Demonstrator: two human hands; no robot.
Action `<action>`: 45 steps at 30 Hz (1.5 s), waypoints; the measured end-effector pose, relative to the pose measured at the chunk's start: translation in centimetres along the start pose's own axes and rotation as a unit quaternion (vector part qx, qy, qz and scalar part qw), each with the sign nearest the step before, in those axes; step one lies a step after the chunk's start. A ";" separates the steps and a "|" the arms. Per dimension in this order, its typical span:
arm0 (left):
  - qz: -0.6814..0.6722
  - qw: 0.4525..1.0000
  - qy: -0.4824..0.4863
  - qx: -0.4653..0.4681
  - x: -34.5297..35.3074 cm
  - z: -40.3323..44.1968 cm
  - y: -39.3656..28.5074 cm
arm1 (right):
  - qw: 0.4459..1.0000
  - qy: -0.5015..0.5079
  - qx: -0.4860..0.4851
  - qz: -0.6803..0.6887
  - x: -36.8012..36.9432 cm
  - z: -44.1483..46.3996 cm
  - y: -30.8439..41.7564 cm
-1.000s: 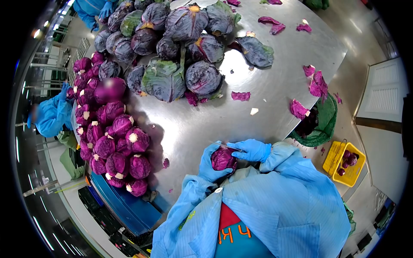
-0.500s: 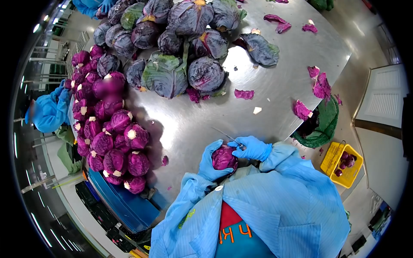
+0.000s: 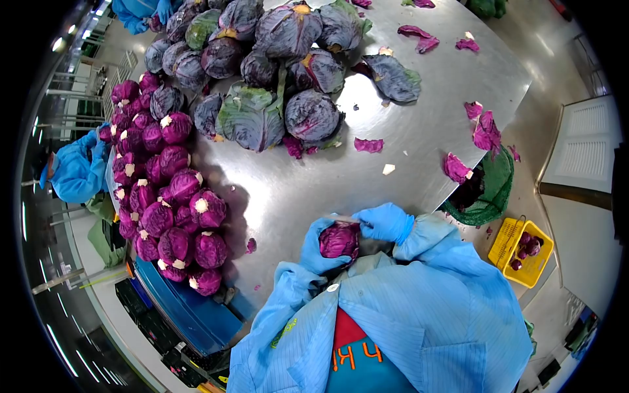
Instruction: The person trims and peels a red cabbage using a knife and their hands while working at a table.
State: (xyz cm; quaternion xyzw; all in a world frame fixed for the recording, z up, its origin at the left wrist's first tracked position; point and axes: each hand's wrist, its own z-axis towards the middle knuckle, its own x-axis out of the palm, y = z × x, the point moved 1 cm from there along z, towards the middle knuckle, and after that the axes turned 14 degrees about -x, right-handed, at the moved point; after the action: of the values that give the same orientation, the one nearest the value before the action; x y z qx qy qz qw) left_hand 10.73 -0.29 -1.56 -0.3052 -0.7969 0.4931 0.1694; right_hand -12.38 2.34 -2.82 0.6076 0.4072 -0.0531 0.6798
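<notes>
A peeled purple cabbage [image 3: 339,240] rests in my left hand [image 3: 317,251], whose gloved fingers wrap round its left side near my chest. My right hand [image 3: 386,223], also in a blue glove, is closed on the handle of a knife [image 3: 342,219]. The blade lies across the top of the cabbage and points left. To the left is a pile of peeled purple cabbages [image 3: 175,245] with pale cut stems. Unpeeled cabbages with dull outer leaves [image 3: 312,116] are heaped at the far side of the metal table [image 3: 288,190].
Loose purple leaves [image 3: 486,131] lie by the table's right edge. Below that edge hangs a green net bag [image 3: 496,190], and a yellow basket [image 3: 538,259] holding purple pieces is beyond it. A co-worker in blue [image 3: 77,171] is at the far left; another's sleeve shows at the top left.
The knife has turned from pointing up and away to lying across the cabbage's top, and my right hand has rotated with it. A blue-clad co-worker at the left has shifted slightly.
</notes>
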 end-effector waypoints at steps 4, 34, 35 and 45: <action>-0.021 0.999 0.031 0.036 -1.2 0.7 1.1 | 0.993 -0.097 0.061 -0.007 0.7 -1.3 -2.9; -0.087 0.970 0.102 -0.201 -4.9 3.3 -3.1 | 0.945 -0.184 -0.184 -0.195 -0.5 5.1 -2.5; -0.072 0.971 0.113 -0.200 -4.8 2.8 -3.5 | 0.946 -0.199 -0.174 -0.190 -1.0 5.4 -4.3; -0.115 0.957 0.142 -0.227 -4.5 4.0 -3.3 | 0.981 -0.062 -0.081 0.167 -5.2 4.1 0.9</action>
State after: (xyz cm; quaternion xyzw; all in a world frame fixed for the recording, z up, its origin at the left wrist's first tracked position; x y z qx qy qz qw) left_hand 10.84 -7.04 -0.30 -0.3089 -0.8852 0.2277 0.2629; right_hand -13.30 -3.18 0.87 0.6054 0.2601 0.0573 0.7500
